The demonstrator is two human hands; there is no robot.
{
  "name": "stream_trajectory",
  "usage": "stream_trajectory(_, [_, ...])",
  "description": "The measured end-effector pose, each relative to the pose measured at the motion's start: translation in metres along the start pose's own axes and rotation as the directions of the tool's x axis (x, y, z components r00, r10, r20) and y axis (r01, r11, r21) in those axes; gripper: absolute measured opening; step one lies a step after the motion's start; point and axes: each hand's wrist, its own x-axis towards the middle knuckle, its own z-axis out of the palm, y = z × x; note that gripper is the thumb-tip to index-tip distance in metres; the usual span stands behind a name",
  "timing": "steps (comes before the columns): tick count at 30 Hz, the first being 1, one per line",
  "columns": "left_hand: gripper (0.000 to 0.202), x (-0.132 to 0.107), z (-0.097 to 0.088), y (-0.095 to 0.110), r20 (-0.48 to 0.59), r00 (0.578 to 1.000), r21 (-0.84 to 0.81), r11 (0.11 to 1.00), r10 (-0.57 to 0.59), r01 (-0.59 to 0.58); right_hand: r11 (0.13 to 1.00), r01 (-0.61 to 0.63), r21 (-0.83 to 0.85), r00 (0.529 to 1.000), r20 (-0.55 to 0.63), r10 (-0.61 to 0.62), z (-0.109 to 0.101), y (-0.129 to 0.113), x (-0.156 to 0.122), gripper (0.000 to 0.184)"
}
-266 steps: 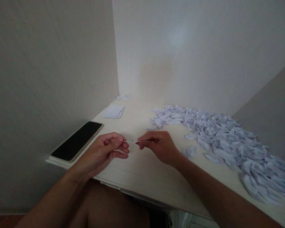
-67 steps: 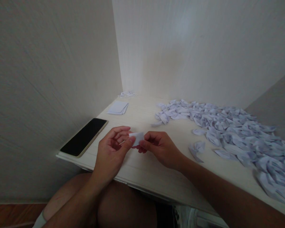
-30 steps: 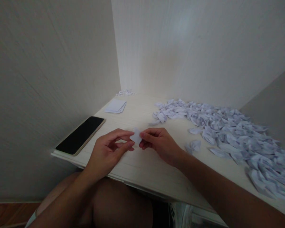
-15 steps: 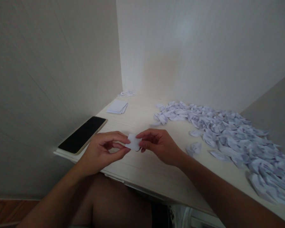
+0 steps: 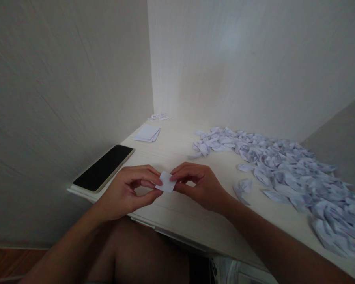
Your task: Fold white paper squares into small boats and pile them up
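A small white piece of paper (image 5: 167,182), roughly square, is held between both hands above the front part of the table. My left hand (image 5: 133,190) pinches its left edge between thumb and fingers. On the opposite edge, my right hand (image 5: 199,184) grips it the same way, thumb below and fingers above. Whether the paper has folds in it is too small to tell. To the right of my right hand lies a loose folded paper piece (image 5: 243,187).
A large heap of folded white paper pieces (image 5: 272,157) covers the table's right side. A phone (image 5: 103,167) with a dark screen lies at the left edge. Behind it are a few flat paper sheets (image 5: 148,133) and small paper scraps (image 5: 159,116) in the corner. Walls enclose the white table (image 5: 177,146).
The right fingers have shifted their grip on the paper, and the paper has turned slightly and dropped a little. The left hand stays nearly in place.
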Motion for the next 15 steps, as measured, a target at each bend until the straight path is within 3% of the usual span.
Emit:
stream_trajectory(7, [0.017, 0.0032, -0.0010, 0.0009, -0.054, 0.987, 0.194, 0.971, 0.149, -0.136, 0.969, 0.164, -0.183, 0.983, -0.054, -0.176, 0.0001, -0.0020, 0.0001, 0.007])
stream_trajectory(15, [0.013, 0.0048, 0.0079, 0.0039, -0.114, 0.979, 0.233, 0.963, 0.167, -0.137, 0.970, 0.144, -0.194, 0.985, -0.069, -0.160, 0.0031, -0.0055, -0.0006, 0.006])
